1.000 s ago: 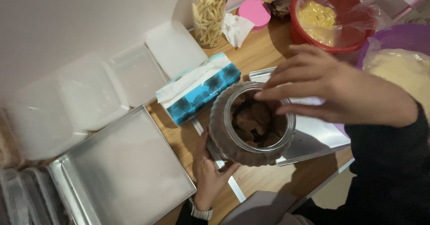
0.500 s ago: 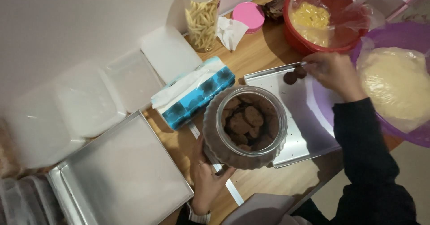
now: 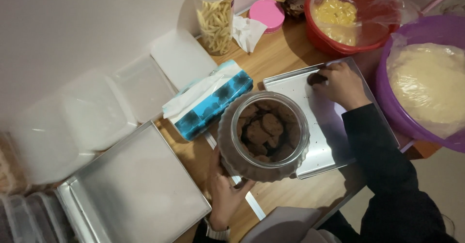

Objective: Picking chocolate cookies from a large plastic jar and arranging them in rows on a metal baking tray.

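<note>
Brown cookies fill the big glass jar (image 3: 263, 135), which sits in the middle of the wooden desk (image 3: 281, 54). The left hand (image 3: 224, 192) is under the jar, at its near side, with the fingers wrapped round the bottom of it. The jar has no lid on and stands partly on a flat silver tray (image 3: 329, 136).

Past the jar, at the far end of that tray, the right hand (image 3: 339, 82) rests on the metal. Its fingers are pinched on one dark brown cookie (image 3: 317, 79) that is touching the tray.

Just left of the jar lies a blue and white tissue box (image 3: 209, 100). Further left of the jar is a bigger silver tray (image 3: 133, 189). Behind the jar stand a tall jar of pale sticks (image 3: 216, 22) and a pink lid (image 3: 267, 12). To the right of the jar are a red bowl (image 3: 334, 42) and a purple bowl (image 3: 387, 102) with pale dough.
</note>
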